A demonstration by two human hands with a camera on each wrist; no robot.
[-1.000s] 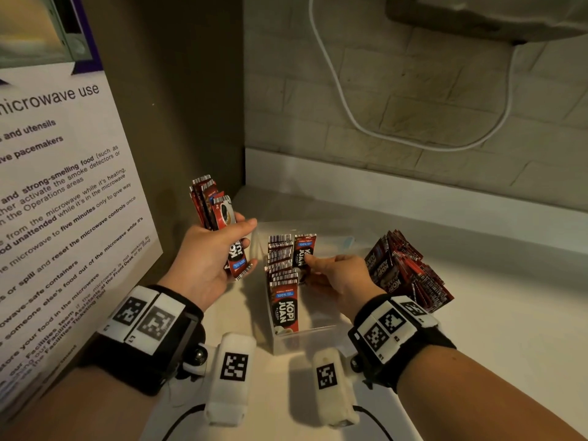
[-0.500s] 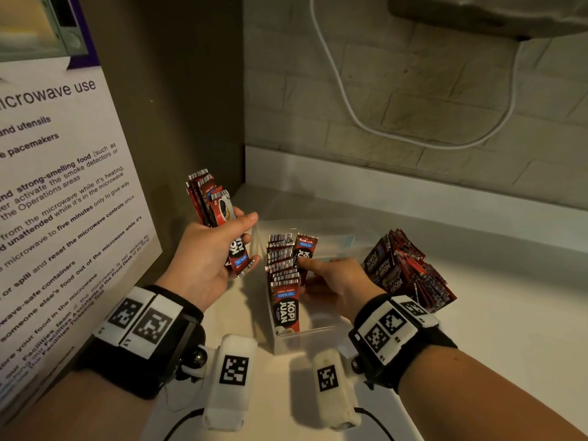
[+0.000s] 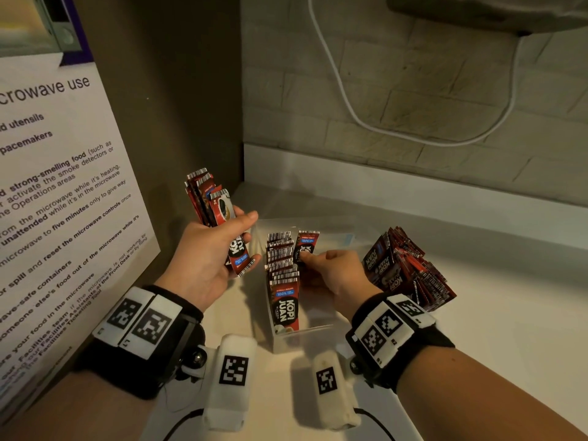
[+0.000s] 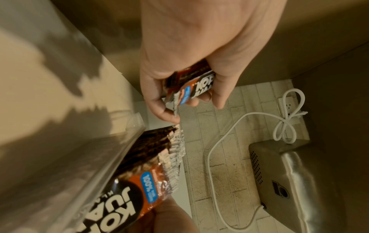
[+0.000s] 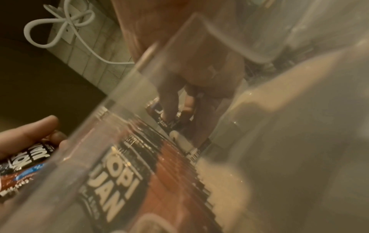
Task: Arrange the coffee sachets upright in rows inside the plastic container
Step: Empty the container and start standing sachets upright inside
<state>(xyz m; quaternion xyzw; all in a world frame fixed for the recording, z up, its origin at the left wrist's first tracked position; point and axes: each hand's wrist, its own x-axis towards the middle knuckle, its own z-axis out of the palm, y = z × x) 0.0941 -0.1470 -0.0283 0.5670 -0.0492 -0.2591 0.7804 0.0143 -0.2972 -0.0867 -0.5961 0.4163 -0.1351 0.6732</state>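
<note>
Brick-tiled wall and a dark side panel close in a pale bench (image 3: 477,345), where a clear plastic container (image 3: 305,337) stands between the two wrists. Right of it, well clear of the box, lies a loose heap of sachets (image 3: 410,272). Inside the container a packed row of upright sachets (image 3: 281,265) fills the left side. The left hand (image 3: 206,249) is curled round a fanned bundle of sachets (image 3: 210,202), held above the bench beside the box. The right hand (image 3: 334,275) reaches into the box and pinches a single sachet (image 3: 305,246), standing it at the far end to start a second row. Nothing props that sachet on its right, so I judge it could flop flat once released. The fanned bundle looks loosely held; a lower sachet may slip out.
</note>
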